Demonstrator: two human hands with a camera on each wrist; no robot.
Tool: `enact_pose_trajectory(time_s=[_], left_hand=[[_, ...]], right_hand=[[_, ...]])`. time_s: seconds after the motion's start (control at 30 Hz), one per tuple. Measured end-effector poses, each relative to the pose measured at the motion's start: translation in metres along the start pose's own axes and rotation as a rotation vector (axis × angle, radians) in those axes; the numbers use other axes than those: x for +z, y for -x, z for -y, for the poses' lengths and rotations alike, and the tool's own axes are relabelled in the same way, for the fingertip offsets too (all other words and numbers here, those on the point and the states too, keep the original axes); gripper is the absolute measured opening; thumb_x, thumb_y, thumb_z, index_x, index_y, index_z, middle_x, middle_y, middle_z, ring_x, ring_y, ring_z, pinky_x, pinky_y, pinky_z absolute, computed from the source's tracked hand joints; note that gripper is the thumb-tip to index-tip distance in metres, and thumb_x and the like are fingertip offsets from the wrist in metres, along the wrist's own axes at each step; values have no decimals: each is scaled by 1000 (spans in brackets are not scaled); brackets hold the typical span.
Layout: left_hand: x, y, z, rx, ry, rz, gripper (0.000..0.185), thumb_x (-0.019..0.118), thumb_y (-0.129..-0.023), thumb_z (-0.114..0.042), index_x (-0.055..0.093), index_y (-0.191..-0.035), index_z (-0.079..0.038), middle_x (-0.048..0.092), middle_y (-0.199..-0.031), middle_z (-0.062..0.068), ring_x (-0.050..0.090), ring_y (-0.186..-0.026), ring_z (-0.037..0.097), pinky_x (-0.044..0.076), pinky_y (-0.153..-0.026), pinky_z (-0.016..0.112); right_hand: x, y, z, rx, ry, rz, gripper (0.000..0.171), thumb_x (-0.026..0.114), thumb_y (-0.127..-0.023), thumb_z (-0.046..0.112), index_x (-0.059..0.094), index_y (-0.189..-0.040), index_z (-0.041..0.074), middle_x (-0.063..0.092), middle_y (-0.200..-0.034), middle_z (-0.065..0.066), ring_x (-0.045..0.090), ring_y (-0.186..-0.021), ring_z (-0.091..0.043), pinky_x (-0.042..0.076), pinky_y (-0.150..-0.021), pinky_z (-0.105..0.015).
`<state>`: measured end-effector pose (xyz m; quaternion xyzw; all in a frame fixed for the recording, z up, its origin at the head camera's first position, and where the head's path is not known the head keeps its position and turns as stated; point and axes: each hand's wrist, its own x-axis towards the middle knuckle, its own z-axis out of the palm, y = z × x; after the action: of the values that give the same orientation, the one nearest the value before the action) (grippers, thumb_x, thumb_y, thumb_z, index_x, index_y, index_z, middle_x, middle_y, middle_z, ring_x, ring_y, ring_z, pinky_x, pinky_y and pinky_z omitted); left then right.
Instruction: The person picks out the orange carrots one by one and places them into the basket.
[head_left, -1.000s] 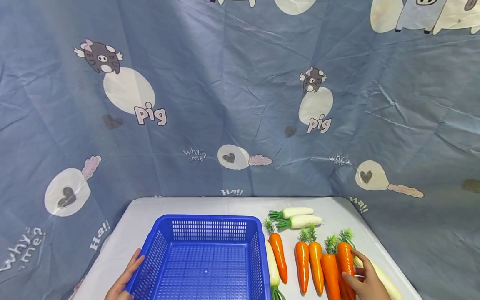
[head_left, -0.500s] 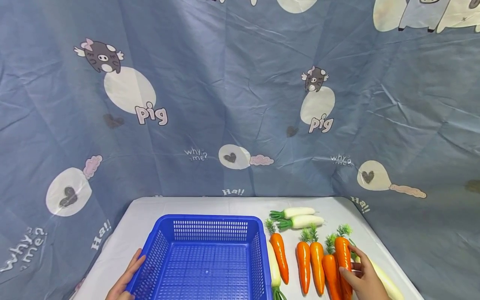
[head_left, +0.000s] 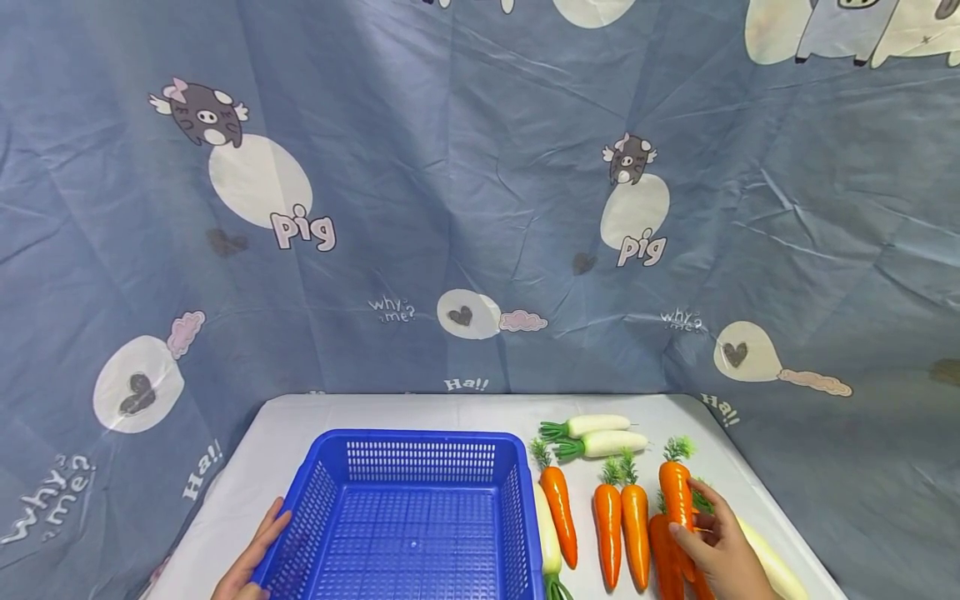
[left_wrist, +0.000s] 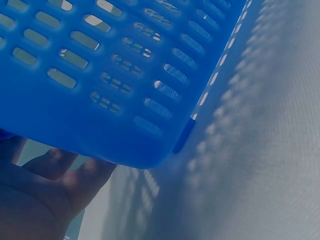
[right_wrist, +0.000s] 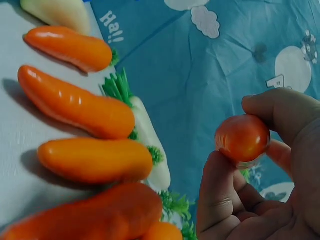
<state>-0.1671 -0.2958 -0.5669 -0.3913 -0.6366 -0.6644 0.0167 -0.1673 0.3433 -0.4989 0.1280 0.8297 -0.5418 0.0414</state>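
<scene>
One carrot (head_left: 677,493) is being pinched by the right hand (head_left: 722,552), fingers curled round it, right of the blue basket (head_left: 411,510). Its long axis is running near-to-far, green top pointing far. Compared with earlier, it is sitting higher, clear of its neighbours. Left hand (head_left: 251,556) is resting flat against the basket's left wall.

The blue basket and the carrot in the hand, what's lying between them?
In the head view, a white radish beside the blue basket, then three orange carrots lie before the carrot that the right hand holds.
</scene>
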Motion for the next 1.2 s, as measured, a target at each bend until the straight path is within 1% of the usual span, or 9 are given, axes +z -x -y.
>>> enact_pose_trajectory(time_s=[0.07, 0.17, 0.27, 0.47, 0.57, 0.67, 0.8, 1.03, 1.2], left_hand=[[1, 0, 0, 0, -14, -6, 82, 32, -67, 5, 3, -142, 19, -7, -161, -13, 12, -139, -9, 27, -98, 13], [0, 0, -1, -28, 25, 3, 81, 31, -68, 4, 1, -142, 17, -7, -160, -18, 13, -138, -9, 29, -98, 15], [0, 0, -1, -21, 45, 21, 80, 30, -69, 4, -1, -143, 16, -9, -160, -18, 14, -138, -8, 31, -97, 16], [3, 1, -3, -12, -106, -31, 81, 32, -66, 5, 8, -142, 19, -7, -161, -10, 7, -139, -11, 21, -97, 9], [5, 2, -4, -55, -83, -47, 81, 32, -68, 5, 8, -143, 17, -8, -161, -14, 6, -138, -14, 18, -97, 6], [5, 1, -5, -47, -22, -42, 82, 32, -67, 6, 5, -144, 16, -8, -160, -15, 10, -138, -13, 22, -99, 10], [7, -1, -6, -2, -31, -44, 83, 33, -64, 8, 6, -141, 20, -7, -162, -9, 13, -139, -9, 27, -97, 12], [11, -1, -13, -54, -196, -123, 87, 32, -56, 13, 13, -141, 21, -4, -162, -4, 8, -139, -12, 22, -96, 8], [14, -1, -16, -91, -190, -149, 89, 31, -55, 15, 14, -142, 19, -4, -162, -3, 7, -138, -14, 21, -96, 7]], right_hand=[[3, 1, 3, -1, 0, -1, 82, 65, -89, 38, 13, -151, 23, 42, -130, -24, 54, -103, -27, 52, -74, -37], [8, 1, 7, -4, 16, -2, 82, 65, -89, 40, 15, -151, 22, 44, -130, -24, 55, -102, -27, 53, -74, -38], [14, 1, 10, -11, 20, -6, 81, 65, -88, 41, 17, -151, 24, 46, -127, -23, 57, -100, -27, 53, -74, -39], [25, 1, 16, -17, 0, -18, 79, 68, -87, 38, 21, -149, 27, 48, -123, -21, 55, -100, -26, 51, -74, -36], [30, 0, 20, 2, -18, -10, 78, 68, -87, 38, 22, -149, 27, 48, -123, -21, 54, -101, -27, 51, -75, -37], [35, -2, 22, 16, -35, 2, 77, 69, -86, 40, 25, -148, 29, 48, -125, -20, 55, -101, -27, 51, -74, -37], [43, -3, 22, 6, -35, 13, 75, 70, -85, 39, 28, -146, 31, 49, -122, -19, 57, -98, -26, 51, -72, -38], [62, -5, 26, -55, -66, 24, 71, 71, -85, 31, 33, -144, 33, 54, -109, -17, 58, -88, -25, 51, -68, -36], [72, -5, 33, -77, -107, 50, 68, 71, -85, 28, 36, -142, 36, 55, -112, -17, 59, -91, -26, 52, -70, -37]])
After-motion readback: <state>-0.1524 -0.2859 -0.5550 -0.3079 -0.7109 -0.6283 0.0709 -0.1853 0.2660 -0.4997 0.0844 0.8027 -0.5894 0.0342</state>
